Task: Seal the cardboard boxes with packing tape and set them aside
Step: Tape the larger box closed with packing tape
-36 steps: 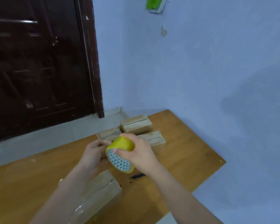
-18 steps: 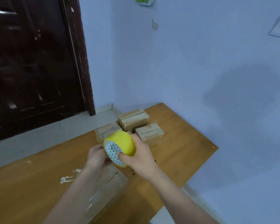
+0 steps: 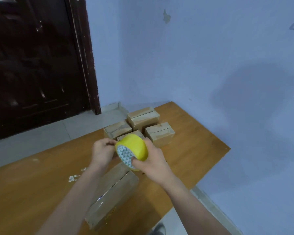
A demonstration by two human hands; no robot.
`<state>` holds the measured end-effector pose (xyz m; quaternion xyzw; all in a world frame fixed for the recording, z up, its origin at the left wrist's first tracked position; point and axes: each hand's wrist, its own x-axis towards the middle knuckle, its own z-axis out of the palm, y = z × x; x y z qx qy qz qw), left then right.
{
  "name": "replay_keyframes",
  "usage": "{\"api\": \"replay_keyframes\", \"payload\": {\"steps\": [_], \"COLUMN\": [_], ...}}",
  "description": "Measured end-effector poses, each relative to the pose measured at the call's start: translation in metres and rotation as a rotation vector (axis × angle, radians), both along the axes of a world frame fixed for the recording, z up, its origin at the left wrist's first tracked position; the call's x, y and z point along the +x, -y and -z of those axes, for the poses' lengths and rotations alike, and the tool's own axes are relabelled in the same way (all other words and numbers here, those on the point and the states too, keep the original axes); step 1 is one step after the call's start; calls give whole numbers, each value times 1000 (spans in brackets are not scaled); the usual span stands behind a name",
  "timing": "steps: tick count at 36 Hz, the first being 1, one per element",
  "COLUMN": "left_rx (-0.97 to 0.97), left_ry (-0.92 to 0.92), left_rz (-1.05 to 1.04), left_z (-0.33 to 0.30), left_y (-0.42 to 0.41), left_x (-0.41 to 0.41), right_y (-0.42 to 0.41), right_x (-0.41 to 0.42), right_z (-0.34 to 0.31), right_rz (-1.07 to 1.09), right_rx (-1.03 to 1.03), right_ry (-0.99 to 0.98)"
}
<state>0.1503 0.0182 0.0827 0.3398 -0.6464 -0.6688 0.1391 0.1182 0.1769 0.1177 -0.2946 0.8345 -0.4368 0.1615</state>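
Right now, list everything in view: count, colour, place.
tape roll: one, yellow, held above the table
large box: one, brown, near table edge, below the arms
small boxes: four, tan, clustered at the table's far end
table: one, orange-brown wood
door: one, dark brown, left
wall: blue, right
left hand: pinching at the roll's edge
right hand: gripping the roll

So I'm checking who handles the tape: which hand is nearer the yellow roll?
Right. The right hand grips the yellow tape roll, its thumb in the core. The left hand is just left of the roll, fingers pinched at its edge.
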Motion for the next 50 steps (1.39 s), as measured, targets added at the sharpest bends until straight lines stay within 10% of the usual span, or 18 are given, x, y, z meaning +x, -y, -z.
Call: {"api": "replay_keyframes", "payload": {"steps": [14, 32, 50], "left_rx": [-16, -244, -444], "left_ry": [13, 92, 205], "left_rz": [-7, 181, 181], "left_z": [17, 22, 51], "left_y": [26, 41, 29], "left_x": [-16, -29, -35], "right_y": [-32, -38, -40], "right_x": [-10, -10, 4], "right_z": [8, 34, 48], "right_rz": [-51, 89, 128], "right_rx": [324, 133, 379], "right_ry": [89, -116, -41]}}
